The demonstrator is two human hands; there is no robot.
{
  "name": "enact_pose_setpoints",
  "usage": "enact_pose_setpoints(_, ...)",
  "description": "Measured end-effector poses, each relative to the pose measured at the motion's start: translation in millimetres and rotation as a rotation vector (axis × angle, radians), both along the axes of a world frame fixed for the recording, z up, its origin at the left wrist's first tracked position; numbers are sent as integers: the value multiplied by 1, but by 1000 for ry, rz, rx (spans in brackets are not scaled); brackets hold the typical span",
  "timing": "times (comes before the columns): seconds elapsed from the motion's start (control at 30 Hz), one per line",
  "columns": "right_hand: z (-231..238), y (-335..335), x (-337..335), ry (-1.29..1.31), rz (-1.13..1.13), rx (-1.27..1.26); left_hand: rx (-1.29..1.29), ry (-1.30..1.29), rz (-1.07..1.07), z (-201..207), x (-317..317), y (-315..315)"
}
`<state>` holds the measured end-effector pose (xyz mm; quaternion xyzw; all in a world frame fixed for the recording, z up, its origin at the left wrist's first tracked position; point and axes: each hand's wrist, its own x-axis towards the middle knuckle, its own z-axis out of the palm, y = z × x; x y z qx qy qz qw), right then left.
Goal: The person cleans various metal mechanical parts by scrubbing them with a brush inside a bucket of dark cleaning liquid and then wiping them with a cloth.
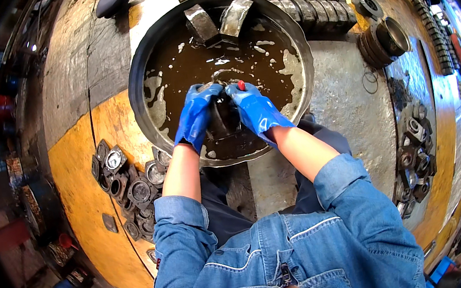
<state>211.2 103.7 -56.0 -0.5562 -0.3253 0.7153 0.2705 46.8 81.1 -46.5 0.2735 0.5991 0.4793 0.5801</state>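
Dark metal piece (218,120) worked over a basin (138,86) of brown liquid (188,67)

The blue-gloved left hand (198,111) is curled closed, seemingly on the piece, which sits mid-basin between both hands. The blue-gloved right hand (254,106) is closed round what looks like a red-ended tool (241,85); its working end is hidden. A steady left grip and short, low strokes should limit splashing. Two metal blocks (202,24) lean at the far rim, best left unbumped.
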Motion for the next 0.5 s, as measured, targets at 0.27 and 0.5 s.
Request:
enact_pose_setpoints(0.27, 14, -6, 9, -8, -325, 17, -176, 562, -107, -10, 35, 16)
enact_pose_setpoints(0.5, 40, 11, 64, -230, -2, 82, -1, 714, -200, 17, 59, -8)
